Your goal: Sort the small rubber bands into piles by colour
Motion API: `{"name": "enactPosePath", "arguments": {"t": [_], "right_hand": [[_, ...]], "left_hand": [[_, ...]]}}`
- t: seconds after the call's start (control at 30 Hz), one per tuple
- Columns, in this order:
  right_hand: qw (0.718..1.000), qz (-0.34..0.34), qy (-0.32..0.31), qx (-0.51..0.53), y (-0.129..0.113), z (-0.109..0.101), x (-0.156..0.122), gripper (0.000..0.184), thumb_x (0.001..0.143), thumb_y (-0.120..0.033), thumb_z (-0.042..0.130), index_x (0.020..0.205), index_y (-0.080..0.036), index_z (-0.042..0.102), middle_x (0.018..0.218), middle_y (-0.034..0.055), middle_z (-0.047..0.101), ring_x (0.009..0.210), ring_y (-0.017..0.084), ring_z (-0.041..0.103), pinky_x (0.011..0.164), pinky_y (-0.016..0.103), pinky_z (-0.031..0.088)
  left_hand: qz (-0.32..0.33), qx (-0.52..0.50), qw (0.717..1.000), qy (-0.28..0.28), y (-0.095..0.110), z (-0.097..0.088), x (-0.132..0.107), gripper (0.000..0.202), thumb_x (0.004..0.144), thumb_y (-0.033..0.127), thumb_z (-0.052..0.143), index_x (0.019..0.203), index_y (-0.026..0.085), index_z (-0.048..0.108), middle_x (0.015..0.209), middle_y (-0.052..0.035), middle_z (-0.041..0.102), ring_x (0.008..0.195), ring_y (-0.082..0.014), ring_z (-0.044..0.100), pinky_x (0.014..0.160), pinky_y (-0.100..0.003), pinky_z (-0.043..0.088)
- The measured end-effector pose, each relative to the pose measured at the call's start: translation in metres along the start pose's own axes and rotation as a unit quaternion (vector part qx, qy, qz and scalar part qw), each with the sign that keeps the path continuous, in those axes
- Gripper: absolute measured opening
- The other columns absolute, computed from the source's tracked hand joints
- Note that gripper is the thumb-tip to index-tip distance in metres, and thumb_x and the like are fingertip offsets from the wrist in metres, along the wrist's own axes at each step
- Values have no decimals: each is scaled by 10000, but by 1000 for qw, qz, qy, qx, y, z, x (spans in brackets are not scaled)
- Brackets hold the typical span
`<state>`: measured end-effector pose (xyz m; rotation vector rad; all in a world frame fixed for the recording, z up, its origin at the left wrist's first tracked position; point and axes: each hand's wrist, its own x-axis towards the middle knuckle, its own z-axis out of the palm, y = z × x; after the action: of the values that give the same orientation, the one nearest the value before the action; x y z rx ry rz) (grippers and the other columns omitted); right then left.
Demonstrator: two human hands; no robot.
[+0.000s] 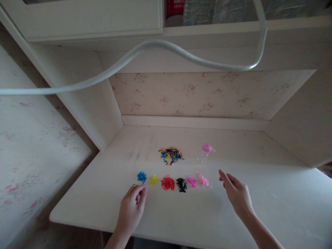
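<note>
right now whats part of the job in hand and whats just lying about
Likely job: mixed strips, blue strips, yellow strips, red strips, black strips, deep pink strips, pale pink strips; perhaps pink clump
Seemingly idle: white cord, red container above

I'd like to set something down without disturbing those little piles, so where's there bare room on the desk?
The widest bare patch of desk lies right of the right hand, toward the right side panel. Another lies left of the blue pile. It's crowded from there across to the pale pink pile, with the mixed-colour pile behind.
</note>
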<state>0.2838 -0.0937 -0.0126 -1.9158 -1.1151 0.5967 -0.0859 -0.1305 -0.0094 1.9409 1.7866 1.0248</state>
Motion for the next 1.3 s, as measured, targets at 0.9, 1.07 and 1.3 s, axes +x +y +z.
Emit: {"name": "enactPosePath", "arguments": {"t": [0.9, 1.07, 1.3], "right_hand": [[999, -29, 7, -22, 26, -12, 3, 519, 815, -620, 431, 658, -177, 651, 585, 10, 636, 562, 135, 555, 515, 185, 358], [999, -29, 7, -22, 27, -12, 2, 521, 819, -625, 429, 655, -179, 641, 584, 6, 621, 555, 129, 537, 517, 188, 356], [999, -30, -2, -40, 26, -12, 3, 527, 824, -624, 416, 670, -177, 646, 583, -1, 607, 571, 126, 542, 519, 181, 358]], "left_hand": [[-36, 267, 955, -127, 53, 88, 144, 242, 859, 300, 452, 972, 217, 649, 1112, -83, 626, 857, -190, 643, 743, -276, 454], [-39, 243, 962, -116, 51, 86, 144, 238, 866, 308, 449, 944, 225, 658, 1096, -78, 628, 834, -182, 648, 729, -274, 455], [-35, 200, 974, -103, 43, 81, 145, 213, 877, 305, 467, 958, 221, 645, 994, -63, 679, 896, -164, 633, 781, -251, 439]]}}
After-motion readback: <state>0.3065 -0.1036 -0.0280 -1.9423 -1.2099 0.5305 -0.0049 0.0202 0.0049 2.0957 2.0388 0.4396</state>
